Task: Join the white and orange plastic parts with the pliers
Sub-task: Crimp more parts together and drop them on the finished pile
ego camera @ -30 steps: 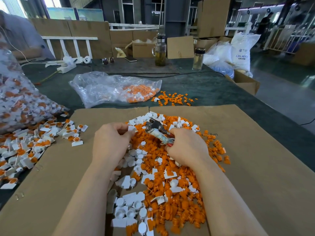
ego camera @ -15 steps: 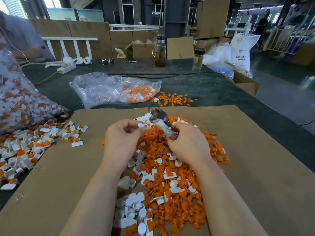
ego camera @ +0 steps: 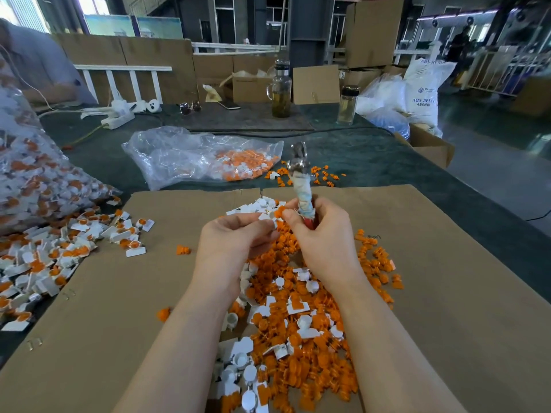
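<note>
Since a second ago both hands have risen off the heap, and the pliers have swung from lying low across it to standing nearly upright, head pointing away from the person. The right hand grips the wrapped handles in a closed fist above the heap's far end; whether the jaws at the top are parted cannot be told. Just left of that fist, the left hand pinches a white part between thumb and fingers, and an orange part sits touching it, at the right hand's fingertips. The two hands meet there, over the heap's far edge.

The shift suggests picking is done and the pair is being fitted by hand, with the tool parked out of the way. The likely next step is to tip the pliers back down and squeeze the pair together. Joined pieces lie well left of the heap, beside the cardboard's edge.
</note>
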A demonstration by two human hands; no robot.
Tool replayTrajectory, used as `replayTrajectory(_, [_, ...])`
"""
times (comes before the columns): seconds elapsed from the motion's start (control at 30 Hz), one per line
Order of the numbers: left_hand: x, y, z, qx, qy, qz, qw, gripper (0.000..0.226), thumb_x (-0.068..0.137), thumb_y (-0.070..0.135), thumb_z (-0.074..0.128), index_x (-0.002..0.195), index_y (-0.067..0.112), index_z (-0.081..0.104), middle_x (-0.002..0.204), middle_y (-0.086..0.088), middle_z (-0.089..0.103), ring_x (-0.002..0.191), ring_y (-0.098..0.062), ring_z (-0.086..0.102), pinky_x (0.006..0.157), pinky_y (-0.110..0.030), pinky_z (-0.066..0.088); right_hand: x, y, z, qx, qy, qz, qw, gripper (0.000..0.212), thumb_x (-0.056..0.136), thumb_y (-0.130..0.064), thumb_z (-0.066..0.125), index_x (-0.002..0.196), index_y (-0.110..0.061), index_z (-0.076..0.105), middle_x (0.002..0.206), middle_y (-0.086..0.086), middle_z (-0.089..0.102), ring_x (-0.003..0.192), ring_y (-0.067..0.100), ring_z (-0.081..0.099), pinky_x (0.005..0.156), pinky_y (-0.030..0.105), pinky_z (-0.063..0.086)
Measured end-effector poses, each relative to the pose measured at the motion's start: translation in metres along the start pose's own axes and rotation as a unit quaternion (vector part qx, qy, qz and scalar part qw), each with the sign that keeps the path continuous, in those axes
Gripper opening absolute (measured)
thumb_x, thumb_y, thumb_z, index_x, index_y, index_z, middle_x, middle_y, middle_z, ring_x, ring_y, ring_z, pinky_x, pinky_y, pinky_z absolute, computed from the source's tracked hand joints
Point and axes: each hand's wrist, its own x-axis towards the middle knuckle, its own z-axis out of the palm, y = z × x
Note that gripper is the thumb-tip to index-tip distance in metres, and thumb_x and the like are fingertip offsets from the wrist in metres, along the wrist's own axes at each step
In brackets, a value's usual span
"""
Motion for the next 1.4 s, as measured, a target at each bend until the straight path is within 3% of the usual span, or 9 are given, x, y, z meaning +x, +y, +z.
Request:
replayTrajectory(0.13, [-0.0023, 0.0016, 0.0019, -0.037, -0.01, -0.003, 0.999, 0.011, 0.08, 0.003, 0.076, 0.09, 0.001, 0.071, 0.077, -0.015, 0.075, 0.07, -0.017, 0.074, 0.058, -0.02, 0.057, 0.0, 0.0014, 0.0035, -0.024, 0.014, -0.005, 1.0, 0.017, 0.091, -0.03, 0.066, 0.102, -0.016, 0.065, 0.071, -0.014, 0.06, 0.064, -0.007, 0.058, 0.057, 0.012, 0.044])
replayTrajectory(0.3, [-0.0035, 0.0023, 0.0029, -0.063, -0.018, 0.006, 0.998, 0.006, 0.078, 0.001, 0.076, 0.083, 0.003, 0.072, 0.075, -0.015, 0.075, 0.067, -0.017, 0.074, 0.057, -0.021, 0.058, -0.0021, 0.0023, 0.0058, -0.091, 0.022, -0.012, 0.995, 0.015, 0.089, -0.038, 0.065, 0.096, -0.027, 0.057, 0.08, -0.012, 0.063, 0.075, 0.006, 0.062, 0.068, 0.029, 0.054])
replayTrajectory(0.43, [-0.005, 0.0027, 0.0036, -0.061, -0.014, 0.026, 0.998, 0.006, 0.078, -0.001, 0.076, 0.082, 0.001, 0.073, 0.074, -0.016, 0.075, 0.067, -0.017, 0.074, 0.058, -0.021, 0.058, -0.0028, 0.0022, 0.0084, -0.084, 0.033, -0.026, 0.996, 0.016, 0.089, -0.034, 0.067, 0.095, -0.021, 0.06, 0.075, -0.009, 0.062, 0.069, 0.009, 0.06, 0.062, 0.033, 0.052])
replayTrajectory(0.57, [-0.0064, 0.0028, 0.0047, -0.052, -0.013, 0.044, 0.998, 0.005, 0.078, -0.002, 0.076, 0.081, 0.002, 0.073, 0.073, -0.015, 0.075, 0.066, -0.016, 0.074, 0.059, -0.02, 0.058, -0.0033, 0.0018, 0.0096, -0.074, 0.032, -0.029, 0.996, 0.016, 0.089, -0.025, 0.068, 0.101, -0.016, 0.063, 0.081, -0.006, 0.065, 0.075, 0.01, 0.062, 0.067, 0.035, 0.053])
replayTrajectory(0.8, [-0.0058, 0.0005, 0.0057, -0.012, 0.01, 0.079, 0.997, 0.007, 0.079, 0.0, 0.077, 0.083, 0.002, 0.072, 0.073, -0.013, 0.075, 0.067, -0.017, 0.074, 0.06, -0.021, 0.057, -0.0015, 0.0031, 0.0105, -0.093, 0.026, -0.03, 0.995, 0.011, 0.089, -0.021, 0.068, 0.098, -0.019, 0.063, 0.078, -0.011, 0.061, 0.068, 0.006, 0.055, 0.061, 0.024, 0.041])
replayTrajectory(0.93, [-0.0048, -0.0016, 0.0054, 0.014, 0.013, 0.094, 0.995, 0.006, 0.08, 0.001, 0.077, 0.083, 0.003, 0.073, 0.072, -0.013, 0.075, 0.067, -0.018, 0.074, 0.061, -0.021, 0.057, -0.0011, 0.0017, 0.0097, -0.095, 0.019, -0.021, 0.995, 0.014, 0.089, -0.024, 0.068, 0.102, -0.02, 0.064, 0.085, -0.008, 0.067, 0.078, 0.008, 0.063, 0.069, 0.031, 0.054])
replayTrajectory(1.07, [-0.0045, -0.0029, 0.0053, 0.034, 0.017, 0.115, 0.993, 0.006, 0.079, 0.001, 0.078, 0.08, 0.005, 0.074, 0.07, -0.011, 0.074, 0.068, -0.02, 0.074, 0.064, -0.024, 0.059, -0.0016, 0.0, 0.0087, -0.1, 0.017, -0.021, 0.995, 0.014, 0.09, -0.029, 0.068, 0.099, -0.02, 0.063, 0.082, -0.007, 0.066, 0.077, 0.01, 0.063, 0.071, 0.038, 0.056])
replayTrajectory(1.3, [-0.0034, -0.0038, 0.0061, 0.049, 0.043, 0.128, 0.99, 0.016, 0.079, 0.002, 0.078, 0.072, 0.015, 0.072, 0.07, -0.01, 0.074, 0.069, -0.021, 0.073, 0.064, -0.024, 0.059, -0.0005, 0.0004, 0.0102, -0.104, 0.02, -0.025, 0.994, 0.011, 0.088, -0.023, 0.069, 0.098, -0.02, 0.064, 0.08, -0.012, 0.064, 0.073, 0.008, 0.061, 0.063, 0.026, 0.049])
replayTrajectory(1.4, [-0.0018, -0.0055, 0.0074, 0.075, 0.063, 0.13, 0.987, 0.013, 0.078, 0.006, 0.079, 0.075, 0.016, 0.072, 0.073, -0.012, 0.074, 0.067, -0.02, 0.068, 0.066, -0.029, 0.057, -0.0006, 0.0006, 0.0106, -0.112, 0.009, -0.026, 0.993, 0.014, 0.089, -0.024, 0.068, 0.102, -0.02, 0.064, 0.085, -0.011, 0.065, 0.078, 0.007, 0.062, 0.066, 0.027, 0.051])
